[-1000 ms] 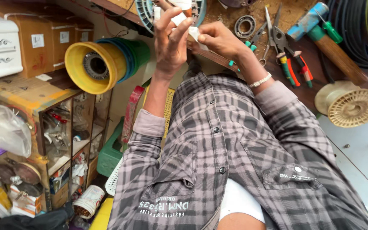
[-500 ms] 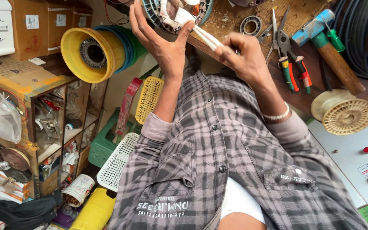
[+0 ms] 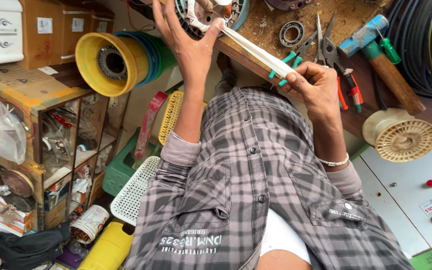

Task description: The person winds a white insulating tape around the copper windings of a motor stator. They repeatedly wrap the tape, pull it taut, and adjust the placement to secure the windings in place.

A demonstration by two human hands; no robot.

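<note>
A round motor stator [image 3: 203,15] with windings sits at the top edge of a wooden bench. My left hand [image 3: 188,47] reaches up to it, fingers spread behind it and thumb pressed where a white strip [image 3: 253,50] leaves the windings. The strip runs taut, down and to the right, into my right hand [image 3: 316,87], which pinches its end between thumb and fingers. My right wrist wears a thin bracelet. My grey checked shirt fills the lower middle.
On the bench [image 3: 356,15] lie a steel bearing [image 3: 292,33], pliers [image 3: 332,52], a blue-headed hammer [image 3: 376,52] and a green screwdriver [image 3: 390,50]. A cream spool [image 3: 401,135] and a button panel [image 3: 416,195] are at right. A yellow reel [image 3: 107,62] and cluttered shelves [image 3: 41,150] stand at left.
My right hand has drawn the white strip away from the stator, down and right, so more of it shows. My left hand has stayed on the stator.
</note>
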